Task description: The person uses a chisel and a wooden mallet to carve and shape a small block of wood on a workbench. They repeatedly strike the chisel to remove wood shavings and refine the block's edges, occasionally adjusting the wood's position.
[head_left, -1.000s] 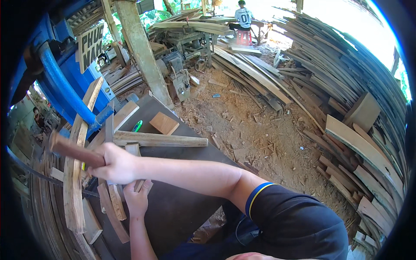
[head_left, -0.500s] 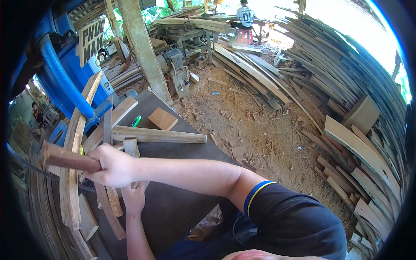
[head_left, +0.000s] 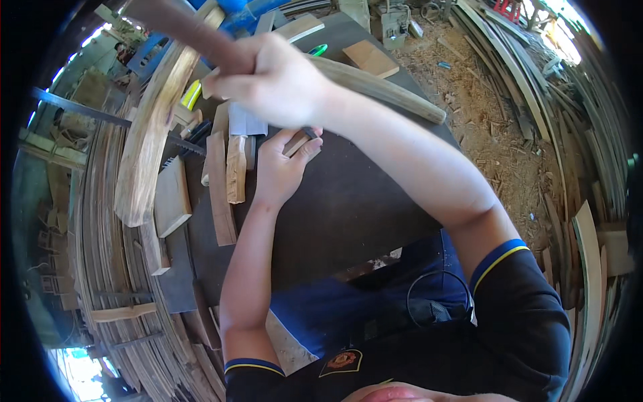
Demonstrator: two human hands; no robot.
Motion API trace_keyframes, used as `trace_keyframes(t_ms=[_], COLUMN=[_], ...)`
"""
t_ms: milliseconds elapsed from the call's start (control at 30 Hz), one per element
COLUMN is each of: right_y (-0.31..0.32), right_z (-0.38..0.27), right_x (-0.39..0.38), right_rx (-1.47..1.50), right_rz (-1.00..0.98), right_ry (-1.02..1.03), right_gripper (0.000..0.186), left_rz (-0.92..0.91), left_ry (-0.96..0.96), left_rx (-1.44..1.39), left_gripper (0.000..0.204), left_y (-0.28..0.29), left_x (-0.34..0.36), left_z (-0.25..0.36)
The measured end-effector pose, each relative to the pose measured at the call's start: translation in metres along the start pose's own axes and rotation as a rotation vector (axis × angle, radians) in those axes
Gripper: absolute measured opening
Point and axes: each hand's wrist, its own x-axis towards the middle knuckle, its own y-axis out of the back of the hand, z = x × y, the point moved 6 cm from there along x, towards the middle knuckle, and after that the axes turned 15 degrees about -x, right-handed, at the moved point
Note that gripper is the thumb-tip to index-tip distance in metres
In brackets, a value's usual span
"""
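Observation:
My right hand (head_left: pixel 284 80), raised over the dark worktable (head_left: pixel 335 201), is closed around a brown wooden stick (head_left: pixel 194 33). The stick's far end runs out of the top of the view and is blurred. Below it, my left hand (head_left: pixel 278 167) is closed on a small wooden piece (head_left: pixel 298 143) with a dark end, held at the table surface. Its lower part is hidden by my fingers. Just left of that hand lie a flat grey metal piece (head_left: pixel 248 122), a light wooden handle (head_left: pixel 236 171) and a reddish-brown wood strip (head_left: pixel 220 191).
A long rounded timber (head_left: pixel 388 90) and a square wood block (head_left: pixel 370 59) lie across the far side. A rough upright plank (head_left: pixel 151 137) stands at the left, near a saw blade (head_left: pixel 80 106). Green (head_left: pixel 318 50) and yellow (head_left: pixel 192 95) items lie nearby. Stacked boards (head_left: pixel 596 134) line the right.
My view has tilted down and turned left. My right hand still grips the stick, now higher in the picture. The small piece in my left hand now shows more.

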Motion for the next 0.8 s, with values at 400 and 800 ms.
trace_keyframes(t_ms=[400,800], right_y=[0.021,0.043], right_z=[-0.014,-0.004], right_x=[0.007,0.005], right_rx=[0.144,0.247], right_rz=[0.047,0.197], right_ry=[0.082,0.159], right_gripper=[0.024,0.023], left_rz=[-0.05,-0.15], left_ry=[-0.112,0.002], left_rx=[0.13,0.107], left_gripper=[0.046,0.043], left_y=[0.005,0.016], left_x=[-0.001,-0.002], left_z=[0.004,0.004])
